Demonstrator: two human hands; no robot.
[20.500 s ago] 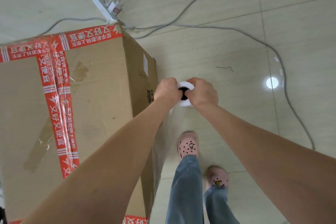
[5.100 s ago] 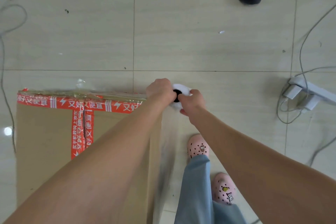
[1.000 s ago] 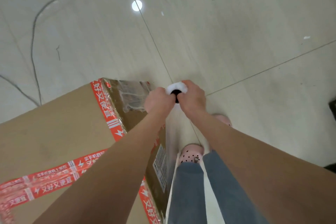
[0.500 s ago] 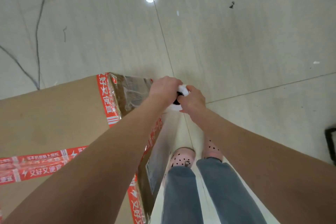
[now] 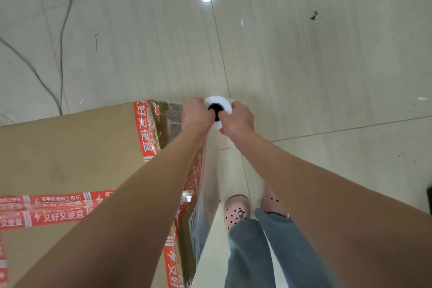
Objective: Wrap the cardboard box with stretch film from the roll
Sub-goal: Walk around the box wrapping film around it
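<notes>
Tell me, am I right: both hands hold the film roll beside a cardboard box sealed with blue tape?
Not blue: the head view shows red tape on the cardboard box. The left hand and right hand do hold the film roll beside it.

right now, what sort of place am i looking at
Likely an indoor packing or storage space, though that is not certain: a big taped box stands on a bare tiled floor, loose cables trail across it, and a film roll is held beside the box.
</notes>
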